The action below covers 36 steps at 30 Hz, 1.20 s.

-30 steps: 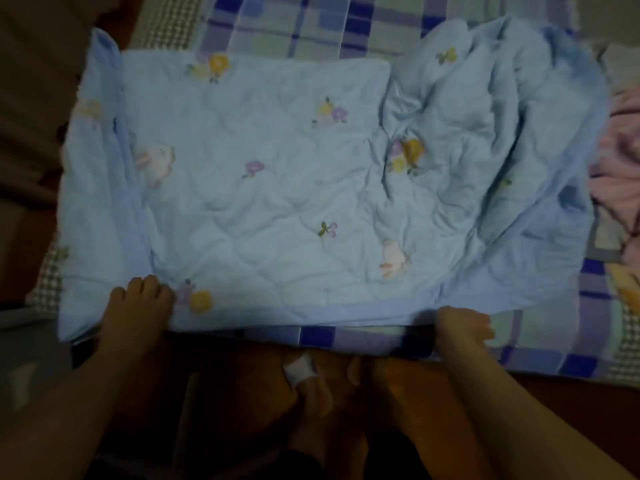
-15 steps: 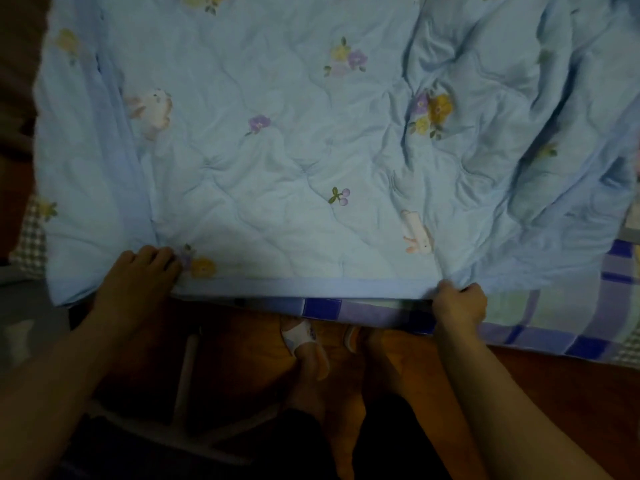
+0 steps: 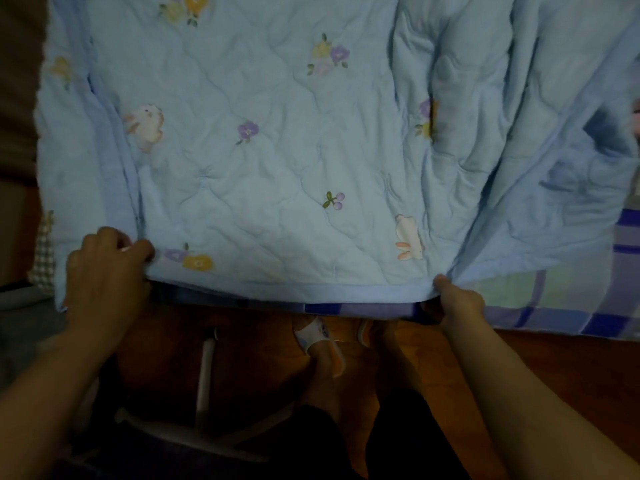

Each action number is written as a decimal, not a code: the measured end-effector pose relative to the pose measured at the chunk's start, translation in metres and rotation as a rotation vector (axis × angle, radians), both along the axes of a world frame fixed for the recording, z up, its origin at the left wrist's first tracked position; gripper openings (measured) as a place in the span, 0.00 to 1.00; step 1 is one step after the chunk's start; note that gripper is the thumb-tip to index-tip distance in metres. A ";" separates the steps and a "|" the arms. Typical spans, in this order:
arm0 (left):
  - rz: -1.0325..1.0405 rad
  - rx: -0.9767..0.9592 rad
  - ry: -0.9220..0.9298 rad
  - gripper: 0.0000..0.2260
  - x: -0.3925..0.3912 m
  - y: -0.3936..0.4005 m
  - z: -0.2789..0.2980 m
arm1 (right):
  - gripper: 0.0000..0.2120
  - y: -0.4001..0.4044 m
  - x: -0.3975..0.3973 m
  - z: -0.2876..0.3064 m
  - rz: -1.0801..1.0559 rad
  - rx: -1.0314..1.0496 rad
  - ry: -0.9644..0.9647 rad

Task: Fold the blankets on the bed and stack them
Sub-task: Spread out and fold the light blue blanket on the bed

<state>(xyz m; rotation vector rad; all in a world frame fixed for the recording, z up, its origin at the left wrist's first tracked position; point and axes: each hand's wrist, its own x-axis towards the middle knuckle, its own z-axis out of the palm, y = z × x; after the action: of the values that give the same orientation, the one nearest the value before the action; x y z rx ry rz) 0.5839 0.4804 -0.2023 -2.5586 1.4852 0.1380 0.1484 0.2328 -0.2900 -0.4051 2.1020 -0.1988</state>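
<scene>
A pale blue quilted blanket (image 3: 277,161), printed with small flowers and white rabbits, lies spread over a bed with a purple-and-green checked sheet (image 3: 554,299). The person's left hand (image 3: 104,275) grips the blanket's near edge at a folded corner, fingers curled round the cloth. The right hand (image 3: 457,303) pinches the same darker-blue edge farther right, where the blanket bunches into folds. Below, their feet stand on a brown wooden floor (image 3: 554,358)

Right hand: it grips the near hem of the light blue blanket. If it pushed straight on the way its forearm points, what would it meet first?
The right hand points up and away over the blue blanket. It would likely meet the bunched folds just beyond the white rabbit print, though depth is unclear.
</scene>
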 end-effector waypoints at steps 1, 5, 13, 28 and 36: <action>-0.028 0.047 0.004 0.20 -0.001 0.002 -0.001 | 0.26 -0.002 0.001 0.001 -0.032 0.022 -0.069; -0.155 0.256 0.044 0.20 -0.004 0.019 -0.020 | 0.19 -0.018 0.019 0.024 -0.119 -0.100 -0.356; -0.107 0.336 -0.019 0.16 -0.009 0.020 -0.032 | 0.13 0.001 0.004 0.009 -0.344 -0.228 -0.456; -0.113 0.227 -0.029 0.09 -0.002 0.036 -0.041 | 0.08 0.012 0.014 -0.019 -0.125 -0.340 0.092; 0.735 -0.456 0.379 0.18 -0.024 -0.025 -0.011 | 0.16 -0.015 0.003 0.017 -0.698 -0.133 -0.458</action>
<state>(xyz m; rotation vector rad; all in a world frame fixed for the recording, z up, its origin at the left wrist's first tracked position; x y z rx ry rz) 0.5602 0.4553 -0.2131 -3.4978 0.6104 0.4410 0.1511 0.2175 -0.2727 0.2976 1.7000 -0.7634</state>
